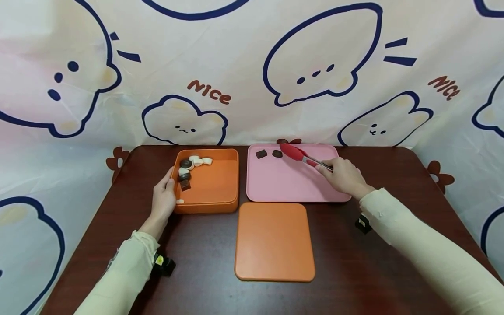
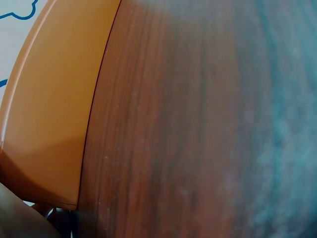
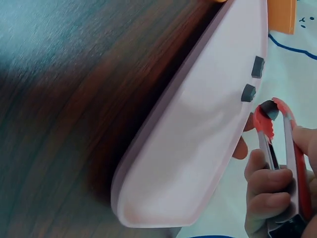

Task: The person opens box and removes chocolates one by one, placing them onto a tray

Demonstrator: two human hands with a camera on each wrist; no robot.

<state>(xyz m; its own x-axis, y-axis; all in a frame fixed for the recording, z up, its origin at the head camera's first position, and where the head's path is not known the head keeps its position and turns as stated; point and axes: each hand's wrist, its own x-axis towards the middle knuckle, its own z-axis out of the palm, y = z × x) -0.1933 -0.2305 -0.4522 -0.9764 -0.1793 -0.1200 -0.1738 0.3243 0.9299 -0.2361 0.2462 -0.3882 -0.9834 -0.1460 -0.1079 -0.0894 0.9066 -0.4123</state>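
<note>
My left hand (image 1: 164, 197) grips the left wall of an orange box (image 1: 212, 186). Inside that box, along its left and back, lie white marshmallow-like pieces (image 1: 195, 160) and dark chocolate-like pieces (image 1: 185, 184). The wall of the box also fills the left of the left wrist view. My right hand (image 1: 343, 176) holds red-tipped tongs (image 1: 293, 152) over the back of a pink tray (image 1: 291, 183). Between the tong tips a dark piece (image 3: 269, 110) is pinched, as the right wrist view shows. Two more dark pieces (image 1: 261, 154) lie on the tray near its back left.
A flat orange square lid (image 1: 274, 240) lies in front of the box and tray on the dark wooden table (image 1: 197, 262). Behind the table hangs a patterned cloth (image 1: 244, 118), right up against the back edge. Black wrist cameras (image 1: 363, 223) sit under both sleeves.
</note>
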